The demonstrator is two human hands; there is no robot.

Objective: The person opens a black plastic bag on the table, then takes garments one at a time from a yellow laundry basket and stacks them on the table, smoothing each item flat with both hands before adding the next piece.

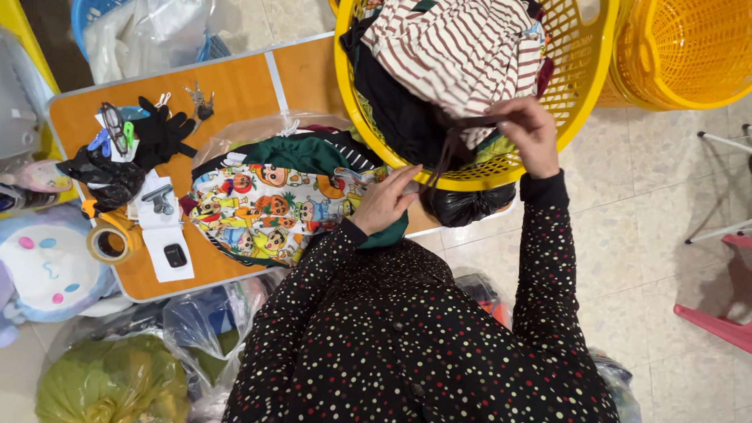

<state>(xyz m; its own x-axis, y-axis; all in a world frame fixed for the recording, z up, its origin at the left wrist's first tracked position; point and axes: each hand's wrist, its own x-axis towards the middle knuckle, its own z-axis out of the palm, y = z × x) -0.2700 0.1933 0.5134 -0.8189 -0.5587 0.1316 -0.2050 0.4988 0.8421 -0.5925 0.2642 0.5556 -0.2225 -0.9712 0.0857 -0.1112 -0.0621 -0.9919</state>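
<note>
My right hand [529, 133] and left hand [384, 202] pinch a dark strap [440, 160].
Pulling harder could tip the yellow basket [583, 74] off the tabletop [235, 90].

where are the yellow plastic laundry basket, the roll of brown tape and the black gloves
yellow plastic laundry basket [589, 70], head view, right wall
roll of brown tape [109, 244], head view, ring's rim
black gloves [163, 131], head view, palm

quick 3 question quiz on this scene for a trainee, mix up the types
1. True or false: the right hand is pinching a dark strap at the yellow laundry basket.
2. What lies on top in that basket? A) striped garment B) roll of tape C) black gloves
3. What printed item does the left hand rest beside?

Key: 1 true. 2 A. 3 the cartoon-print fabric on the orange table.
</note>
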